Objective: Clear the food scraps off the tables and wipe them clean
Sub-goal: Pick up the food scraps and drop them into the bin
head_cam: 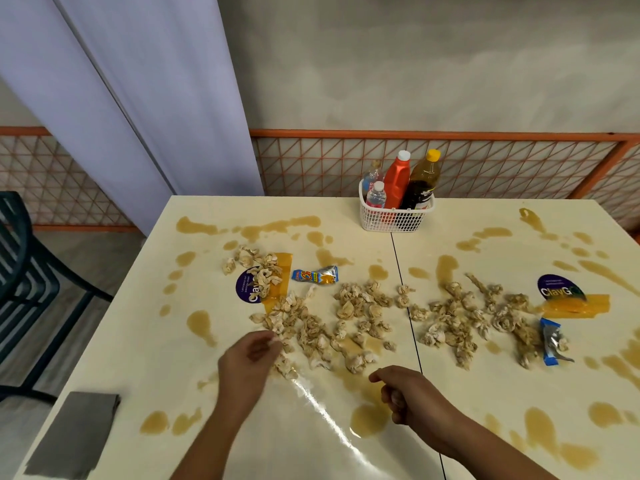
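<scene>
Scraps (pixel 346 320) across stained tables (pixel 311 445), cloth (pixel 74 434) nearby

Your left hand (pixel 249 358) reaches forward on a bare forearm, its blurred fingers (pixel 272 341) bunched together at the tips, while your right hand (pixel 405 393) hangs nearer you, fingers curled under, thumb pointing left.

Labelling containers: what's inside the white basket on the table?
The white basket holds a red bottle, a yellow-capped dark bottle and two small clear bottles. Their bases are masked by its mesh wall; its floor is hidden.
</scene>
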Available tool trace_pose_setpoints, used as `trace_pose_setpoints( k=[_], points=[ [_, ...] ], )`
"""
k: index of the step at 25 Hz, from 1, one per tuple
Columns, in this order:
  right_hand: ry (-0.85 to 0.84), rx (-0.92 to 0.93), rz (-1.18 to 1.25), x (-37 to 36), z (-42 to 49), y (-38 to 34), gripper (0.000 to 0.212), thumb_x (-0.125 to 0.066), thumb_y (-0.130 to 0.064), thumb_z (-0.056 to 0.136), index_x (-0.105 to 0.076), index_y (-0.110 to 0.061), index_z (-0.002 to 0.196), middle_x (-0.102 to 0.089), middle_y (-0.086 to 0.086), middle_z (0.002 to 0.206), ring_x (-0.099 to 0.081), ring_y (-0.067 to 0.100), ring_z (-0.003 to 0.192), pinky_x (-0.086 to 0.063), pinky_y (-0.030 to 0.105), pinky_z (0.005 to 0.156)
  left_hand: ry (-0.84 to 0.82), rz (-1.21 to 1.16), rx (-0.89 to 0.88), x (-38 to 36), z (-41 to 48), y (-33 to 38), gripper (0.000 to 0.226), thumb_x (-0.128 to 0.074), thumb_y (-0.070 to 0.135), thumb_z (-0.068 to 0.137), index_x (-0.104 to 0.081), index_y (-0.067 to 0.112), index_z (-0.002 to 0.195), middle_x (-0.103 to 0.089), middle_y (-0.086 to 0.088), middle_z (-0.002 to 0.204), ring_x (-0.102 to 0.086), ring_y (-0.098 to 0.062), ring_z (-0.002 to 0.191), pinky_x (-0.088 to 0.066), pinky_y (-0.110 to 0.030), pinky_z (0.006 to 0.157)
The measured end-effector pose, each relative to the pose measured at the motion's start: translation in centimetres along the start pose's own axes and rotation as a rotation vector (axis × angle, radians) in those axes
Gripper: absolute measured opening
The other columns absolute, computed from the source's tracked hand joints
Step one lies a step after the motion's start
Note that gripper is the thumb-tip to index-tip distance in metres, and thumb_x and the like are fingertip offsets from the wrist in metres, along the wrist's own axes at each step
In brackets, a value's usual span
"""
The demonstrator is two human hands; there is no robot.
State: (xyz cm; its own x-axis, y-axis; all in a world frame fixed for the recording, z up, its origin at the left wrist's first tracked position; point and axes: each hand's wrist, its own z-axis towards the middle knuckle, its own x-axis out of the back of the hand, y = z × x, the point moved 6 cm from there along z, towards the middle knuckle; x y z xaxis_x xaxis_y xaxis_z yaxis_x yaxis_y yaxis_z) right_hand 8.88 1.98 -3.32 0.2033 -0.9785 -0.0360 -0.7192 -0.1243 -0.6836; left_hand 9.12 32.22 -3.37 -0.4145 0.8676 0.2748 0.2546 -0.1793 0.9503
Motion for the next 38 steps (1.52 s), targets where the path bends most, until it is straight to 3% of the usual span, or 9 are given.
trace_pose_setpoints(
  k=[5, 11, 16, 19, 22, 26, 29, 33, 38],
  points=[
    [-0.161, 0.104, 0.024, -3.5, -0.8, -0.9, 0.028, -0.058, -0.031, 0.102, -0.071, -0.008, 0.111, -0.064, 0.008, 0.082, -0.037, 0.014, 0.056, -0.029, 0.028, 0.054, -0.251, -0.27, 0.048, -6.7, -6.7, 3.4, 0.025, -0.086, -0.002, 0.069, -0.069, 0.011, 0.082, -0.072, -0.008, 0.077, -0.071, -0.022, 0.074, -0.056, -0.025, 0.071],
    [-0.129, 0.222, 0.027, -3.3, -1.0, -1.8, 0.024, -0.059, -0.021, 0.102, -0.071, -0.001, 0.097, -0.064, 0.01, 0.083, -0.039, 0.015, 0.06, -0.033, 0.027, 0.055, -0.422, -0.047, -0.07, -7.8, -7.2, 4.8, 0.024, -0.089, 0.026, 0.071, -0.072, 0.025, 0.088, -0.076, 0.005, 0.081, -0.071, -0.01, 0.085, -0.053, -0.022, 0.08],
    [-0.034, 0.186, 0.037, -1.4, -0.8, -1.4, 0.02, -0.061, -0.013, 0.099, -0.068, 0.005, 0.098, -0.067, 0.01, 0.082, -0.04, 0.014, 0.059, -0.036, 0.025, 0.053, -0.494, 0.099, -0.077, -7.6, -3.1, 2.6, 0.011, -0.08, 0.024, 0.082, -0.073, 0.029, 0.09, -0.075, 0.009, 0.087, -0.07, -0.009, 0.087, -0.054, -0.022, 0.073],
    [-0.011, 0.19, 0.026, -0.2, -0.9, -1.1, 0.021, -0.059, -0.01, 0.1, -0.066, 0.009, 0.099, -0.065, 0.01, 0.08, -0.039, 0.014, 0.059, -0.036, 0.025, 0.053, -0.338, 0.297, -0.029, -6.3, 3.6, -0.9, 0.018, -0.071, 0.032, 0.089, -0.067, 0.03, 0.107, -0.068, 0.011, 0.105, -0.066, -0.017, 0.101, -0.054, -0.031, 0.083],
    [0.018, 0.174, 0.044, 0.8, -0.9, -0.4, 0.019, -0.058, -0.007, 0.1, -0.065, 0.01, 0.096, -0.064, 0.012, 0.078, -0.038, 0.016, 0.058, -0.033, 0.027, 0.052, -0.235, 0.637, -0.012, -5.0, 10.4, -3.4, 0.045, -0.062, 0.044, 0.092, -0.057, 0.026, 0.132, -0.056, -0.006, 0.133, -0.053, -0.028, 0.122, -0.047, -0.043, 0.1],
    [0.077, 0.091, 0.061, 2.6, -0.7, 0.6, 0.019, -0.06, -0.009, 0.099, -0.068, 0.005, 0.09, -0.065, 0.012, 0.076, -0.036, 0.016, 0.055, -0.029, 0.027, 0.05, -0.347, 0.964, 0.14, -5.7, 15.7, -4.9, 0.052, -0.043, 0.051, 0.097, -0.046, 0.03, 0.143, -0.037, -0.013, 0.151, -0.034, -0.038, 0.137, -0.036, -0.05, 0.109],
    [0.109, -0.004, 0.053, 4.0, -0.8, 1.7, 0.019, -0.065, -0.014, 0.096, -0.069, 0.003, 0.089, -0.066, 0.013, 0.075, -0.035, 0.017, 0.053, -0.026, 0.027, 0.051, -0.406, 0.992, 0.233, -6.2, 17.3, -5.4, 0.048, -0.039, 0.048, 0.096, -0.056, 0.02, 0.131, -0.05, -0.014, 0.14, -0.045, -0.038, 0.129, -0.041, -0.048, 0.104],
    [0.125, -0.052, 0.014, 5.1, -1.3, 2.7, 0.019, -0.067, -0.016, 0.095, -0.071, 0.002, 0.088, -0.068, 0.013, 0.075, -0.038, 0.017, 0.051, -0.027, 0.026, 0.05, -0.416, 1.039, 0.157, -6.2, 18.6, -6.4, 0.054, -0.04, 0.061, 0.085, -0.057, 0.027, 0.122, -0.056, -0.006, 0.129, -0.052, -0.035, 0.12, -0.043, -0.052, 0.099],
    [0.116, -0.097, 0.028, 5.7, -1.5, 3.1, 0.016, -0.064, -0.016, 0.095, -0.064, -0.003, 0.086, -0.074, 0.024, 0.088, -0.038, 0.016, 0.047, -0.027, 0.023, 0.047, -0.253, 0.916, 0.048, -5.9, 16.9, -4.2, 0.029, -0.052, 0.044, 0.088, -0.063, 0.017, 0.09, -0.067, -0.002, 0.095, -0.064, -0.029, 0.093, -0.051, -0.044, 0.087]
  ],
)
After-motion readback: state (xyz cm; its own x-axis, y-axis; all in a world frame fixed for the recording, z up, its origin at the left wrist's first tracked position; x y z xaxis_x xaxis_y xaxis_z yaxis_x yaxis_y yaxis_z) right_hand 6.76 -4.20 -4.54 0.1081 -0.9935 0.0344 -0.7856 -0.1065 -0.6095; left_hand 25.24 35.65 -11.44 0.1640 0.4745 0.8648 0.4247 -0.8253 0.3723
